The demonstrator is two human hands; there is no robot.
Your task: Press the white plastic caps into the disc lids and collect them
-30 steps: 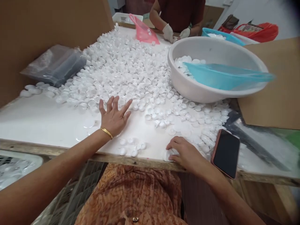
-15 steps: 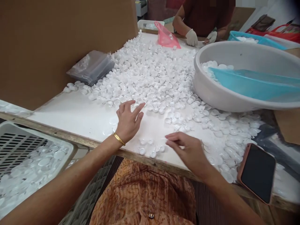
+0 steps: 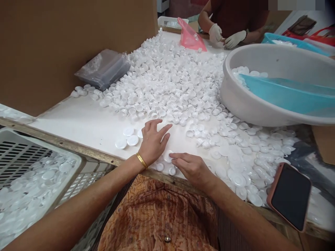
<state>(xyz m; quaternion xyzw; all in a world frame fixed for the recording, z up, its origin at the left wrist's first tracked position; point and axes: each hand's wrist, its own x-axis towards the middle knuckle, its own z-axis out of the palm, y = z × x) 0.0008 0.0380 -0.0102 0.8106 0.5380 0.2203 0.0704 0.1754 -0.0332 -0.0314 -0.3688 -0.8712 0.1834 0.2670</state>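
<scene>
My left hand (image 3: 155, 142) is over the table near its front edge, fingers bent and apart, with nothing seen between them. Left of it lie several flat, round white plastic lids (image 3: 132, 140), one partly behind the hand. My right hand (image 3: 195, 169) has thumb and fingers together at the edge of a white plastic lid (image 3: 167, 156), just right of my left wrist. Below that lid, a few small white cup-shaped plastic caps (image 3: 172, 170) rest near the table edge, partly covered by my hands.
A big heap of white caps (image 3: 172, 83) covers the table's middle. A grey basin (image 3: 240, 101) holds a blue scoop (image 3: 282, 94). A phone (image 3: 290, 195) sits at the right edge; a crate (image 3: 78, 164) of white pieces stands lower left. Opposite, a gloved person works.
My right hand has moved left, bringing a lid close to my left hand. My left hand has shifted slightly right and down. The co-worker's gloved hands have come closer together.
</scene>
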